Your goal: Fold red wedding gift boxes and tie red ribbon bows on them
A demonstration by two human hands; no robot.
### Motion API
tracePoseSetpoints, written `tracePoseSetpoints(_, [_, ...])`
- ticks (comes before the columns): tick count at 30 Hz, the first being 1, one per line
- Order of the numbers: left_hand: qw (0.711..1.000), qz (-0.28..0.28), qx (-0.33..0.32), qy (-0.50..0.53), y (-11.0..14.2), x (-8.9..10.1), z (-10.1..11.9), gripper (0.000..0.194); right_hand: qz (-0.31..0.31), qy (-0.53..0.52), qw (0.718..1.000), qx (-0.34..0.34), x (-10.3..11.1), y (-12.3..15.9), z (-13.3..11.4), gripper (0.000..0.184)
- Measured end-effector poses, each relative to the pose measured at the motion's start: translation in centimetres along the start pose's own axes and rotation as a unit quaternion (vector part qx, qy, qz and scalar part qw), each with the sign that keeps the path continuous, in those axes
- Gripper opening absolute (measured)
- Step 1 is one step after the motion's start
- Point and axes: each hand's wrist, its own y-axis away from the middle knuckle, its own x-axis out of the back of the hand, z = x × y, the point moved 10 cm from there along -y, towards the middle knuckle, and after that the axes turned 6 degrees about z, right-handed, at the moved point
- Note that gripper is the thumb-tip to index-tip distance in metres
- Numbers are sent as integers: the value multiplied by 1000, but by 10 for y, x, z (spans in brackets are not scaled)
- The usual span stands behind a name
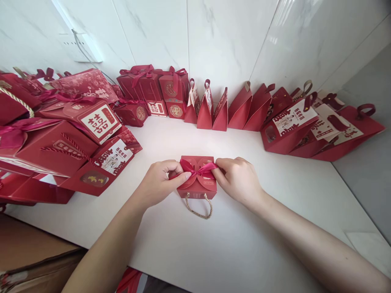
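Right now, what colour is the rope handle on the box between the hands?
Tan, best in head view.

On the small box (197,193), the pale print is too small for us to read. The left hand (163,181) and right hand (240,179) hide the ends of the ribbon (208,167) over it, and we cannot see all their curled fingers. Well left of the small box, the stacked boxes (55,142) overlap and run out of view. Behind it to the right, the handled bags (284,140) cover parts of one another. Nearer us than the small box, the picture's edges cut off both forearms, a cardboard box (36,248) and a red object (130,280) we cannot identify.
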Motion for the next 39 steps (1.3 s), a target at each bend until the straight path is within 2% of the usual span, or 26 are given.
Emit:
tracePoseSetpoints(15, [993,-87,24,71,-2,-4,-4,33,16,23,999,46,-1,0,-5,32])
tracePoseSetpoints(19, [992,-103,24,69,-3,-4,-6,33,-7,-1,1000,20,-3,0,-3,32])
tracePoseSetpoints(26, [991,-115,22,65,-3,-5,-9,37,-68,-76,992,-81,-11,2,11,35])
tracePoseSetpoints(32, [989,-119,28,88,-4,-9,-13,41,-32,-80,994,-67,-2,0,9,31])
tracePoseSetpoints(34, [993,-80,19,85,-5,-4,-11,39,-13,-86,995,-55,2,0,6,28])
tracePoseSetpoints(37, [995,81,-48,40,-5,20,5,25,6,-106,994,-17,6,-1,-2,23])
tracePoseSetpoints(38, [989,122,-82,18,-2,25,14,26,10,-111,994,-3,7,-2,-5,23])
tracePoseSetpoints(39, [984,141,-112,-1,2,25,22,30,14,-112,994,8,8,-1,-7,22])
